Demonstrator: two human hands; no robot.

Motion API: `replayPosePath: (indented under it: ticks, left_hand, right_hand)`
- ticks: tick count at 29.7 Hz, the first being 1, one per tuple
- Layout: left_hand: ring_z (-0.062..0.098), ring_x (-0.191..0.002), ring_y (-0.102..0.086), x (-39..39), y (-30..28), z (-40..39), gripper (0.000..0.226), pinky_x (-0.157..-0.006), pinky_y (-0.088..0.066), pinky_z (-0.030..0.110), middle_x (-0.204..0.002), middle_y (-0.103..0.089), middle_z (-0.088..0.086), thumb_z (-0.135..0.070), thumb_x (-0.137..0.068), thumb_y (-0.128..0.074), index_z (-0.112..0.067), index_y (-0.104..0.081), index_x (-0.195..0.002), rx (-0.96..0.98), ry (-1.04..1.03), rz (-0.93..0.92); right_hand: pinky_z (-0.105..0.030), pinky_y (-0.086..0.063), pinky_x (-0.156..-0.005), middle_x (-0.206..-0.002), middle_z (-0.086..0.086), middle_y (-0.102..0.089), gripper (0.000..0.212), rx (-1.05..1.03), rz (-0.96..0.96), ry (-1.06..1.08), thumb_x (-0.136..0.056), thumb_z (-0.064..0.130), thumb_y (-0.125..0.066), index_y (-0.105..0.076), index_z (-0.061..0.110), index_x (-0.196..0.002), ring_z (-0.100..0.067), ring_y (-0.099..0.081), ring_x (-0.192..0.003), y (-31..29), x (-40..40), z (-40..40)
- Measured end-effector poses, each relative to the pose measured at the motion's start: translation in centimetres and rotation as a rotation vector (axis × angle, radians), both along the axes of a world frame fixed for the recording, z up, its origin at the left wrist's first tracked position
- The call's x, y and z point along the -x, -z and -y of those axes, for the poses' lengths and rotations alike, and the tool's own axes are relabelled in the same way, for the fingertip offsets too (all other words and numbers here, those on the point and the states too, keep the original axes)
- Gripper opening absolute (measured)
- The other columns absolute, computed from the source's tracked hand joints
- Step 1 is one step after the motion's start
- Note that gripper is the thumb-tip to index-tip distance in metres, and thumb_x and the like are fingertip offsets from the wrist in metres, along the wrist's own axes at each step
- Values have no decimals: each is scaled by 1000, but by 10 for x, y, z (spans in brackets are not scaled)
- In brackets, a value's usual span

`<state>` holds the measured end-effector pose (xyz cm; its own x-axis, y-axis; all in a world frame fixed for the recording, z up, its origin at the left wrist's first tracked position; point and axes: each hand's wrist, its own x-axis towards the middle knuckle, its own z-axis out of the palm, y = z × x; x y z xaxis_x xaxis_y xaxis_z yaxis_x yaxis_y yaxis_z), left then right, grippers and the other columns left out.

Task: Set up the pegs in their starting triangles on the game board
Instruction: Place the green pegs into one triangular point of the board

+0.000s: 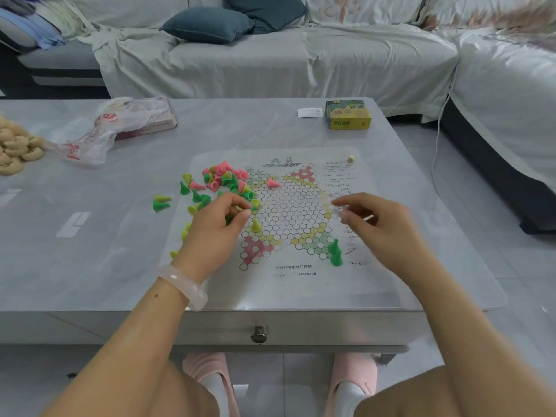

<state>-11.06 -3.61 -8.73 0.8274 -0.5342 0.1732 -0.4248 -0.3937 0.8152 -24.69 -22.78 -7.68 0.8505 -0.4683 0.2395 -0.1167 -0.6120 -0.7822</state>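
A paper game board [288, 212] with a star of circles lies on the table. A heap of loose pegs [221, 182], pink, green and yellow, lies at its left edge. Two green pegs [334, 253] stand at the near right triangle. A yellow peg [255, 225] stands near the left middle, and a pink peg [273, 183] lies further back. My left hand [216, 230] hovers by the heap with its fingers pinched; a green peg shows under them. My right hand [379, 224] is over the board's right side, fingers curled around a small clear thing I cannot make out.
A yellow-green box [347, 114] and a white slip [310, 112] sit at the table's far right. A small die [350, 159] lies beside the board. A plastic bag [99, 130] and round beige pieces [15, 149] are at the left. A covered sofa stands behind.
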Motion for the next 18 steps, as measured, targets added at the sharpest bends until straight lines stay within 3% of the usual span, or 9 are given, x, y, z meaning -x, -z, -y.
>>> replayPosePath:
  ticks: [3, 8, 12, 18]
  left_hand:
    - [13, -71, -58, 10, -1, 9, 18, -70, -48, 26, -70, -59, -5, -16, -90, -53, -33, -53, -83, 52, 123, -65]
    - [3, -65, -56, 24, -2, 19, 12, -61, -46, 13, -64, -59, -3, -11, -90, -52, -22, -52, -86, 166, 230, -193]
    - [3, -63, -56, 24, -2, 19, 8, -62, -47, 16, -63, -59, 0, -8, -89, -52, -15, -50, -86, 191, 271, -217]
    - [4, -62, -55, 25, -2, 16, 9, -59, -44, 14, -63, -61, -4, -10, -90, -52, -18, -49, -86, 176, 291, -243]
  right_hand:
    - [-12, -46, -68, -86, 6, -67, 17, -58, 43, -65, -85, 17, -61, -66, 30, -96, -3, -57, -75, -2, -10, -20]
    - [-16, -46, -68, -81, 14, -65, 11, -55, 46, -142, -84, 18, -62, -69, 21, -91, -4, -57, -76, -2, -24, -38]
    - [-14, -46, -65, -73, 17, -63, 7, -91, 53, -136, -83, 16, -63, -69, 20, -84, -3, -58, -75, -2, -28, -41]
    - [-8, -43, -60, -69, 12, -64, 5, -174, 19, -111, -82, 19, -65, -69, 19, -78, 4, -56, -65, -2, -28, -39]
